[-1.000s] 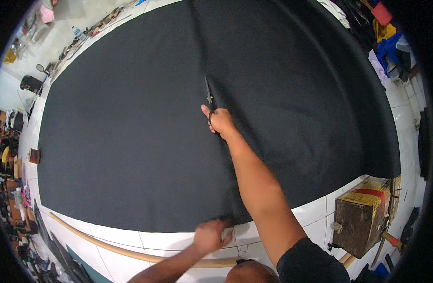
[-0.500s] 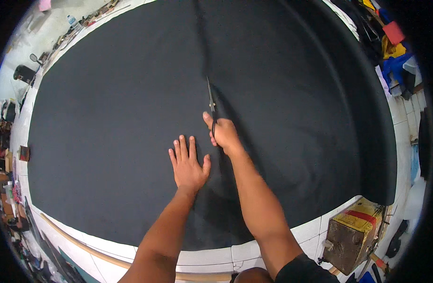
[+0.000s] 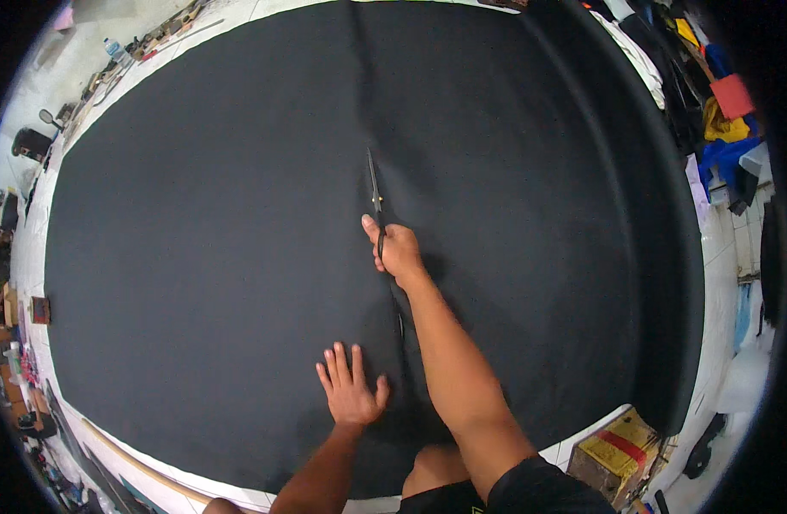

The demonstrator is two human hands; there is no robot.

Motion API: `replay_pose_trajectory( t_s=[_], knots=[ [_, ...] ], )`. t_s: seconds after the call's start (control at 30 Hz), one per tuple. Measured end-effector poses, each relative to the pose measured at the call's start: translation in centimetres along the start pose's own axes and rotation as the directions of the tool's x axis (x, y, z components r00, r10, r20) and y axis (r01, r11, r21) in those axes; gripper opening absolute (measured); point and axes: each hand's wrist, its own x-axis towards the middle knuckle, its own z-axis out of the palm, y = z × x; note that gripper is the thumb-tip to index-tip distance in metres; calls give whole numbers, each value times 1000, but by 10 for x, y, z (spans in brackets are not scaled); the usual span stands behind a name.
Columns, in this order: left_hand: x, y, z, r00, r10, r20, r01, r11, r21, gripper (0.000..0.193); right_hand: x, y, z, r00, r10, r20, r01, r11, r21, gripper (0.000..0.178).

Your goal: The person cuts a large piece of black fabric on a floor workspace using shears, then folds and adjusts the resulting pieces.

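A broad black sheet of material (image 3: 196,231) lies spread flat beneath both my hands. My right hand (image 3: 399,251) is closed around the dark handles of a pair of scissors (image 3: 374,180). Their blades point away from me along the sheet and look nearly together. Behind the scissors, a dark slit with a lifted edge (image 3: 399,317) runs back toward me. Nearer to me and left of that slit, my left hand (image 3: 352,392) rests palm down on the sheet, fingers spread, holding nothing.
Along the right side the sheet forms a thick roll (image 3: 659,257). A worn yellow-and-brown box (image 3: 612,458) stands at its near end. A small block (image 3: 40,310) sits on the left edge. White floor tiles, tools and clutter surround the sheet. My knee (image 3: 435,471) is at the near edge.
My left hand has moved back toward me, farther from the scissors. The slit behind my right hand shows more. My knee has come forward onto the near edge, and the view has shifted.
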Motion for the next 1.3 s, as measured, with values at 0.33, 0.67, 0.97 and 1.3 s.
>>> replay_pose_trajectory(
  t_s=[0.33, 0.67, 0.97, 1.3],
  knots=[
    [-2, -5, 15, 998, 50, 32, -52, 996, 67, 77, 142, -101, 7, 998, -52, -43, 50, 997, -61, 57],
    [207, -3, -46, 965, -156, -211, 107, 968, -226, 35, 159, -100, -2, 999, 14, -36, -17, 997, -71, 55],
    [481, -16, -32, 957, -37, -288, 78, 988, 131, 73, 142, -116, 11, 998, -11, -54, 9, 999, -36, 55],
    [475, -1, -47, 984, -67, -166, 85, 991, 102, 74, 244, -172, 12, 996, -49, -76, 42, 996, -82, 56]
  ],
)
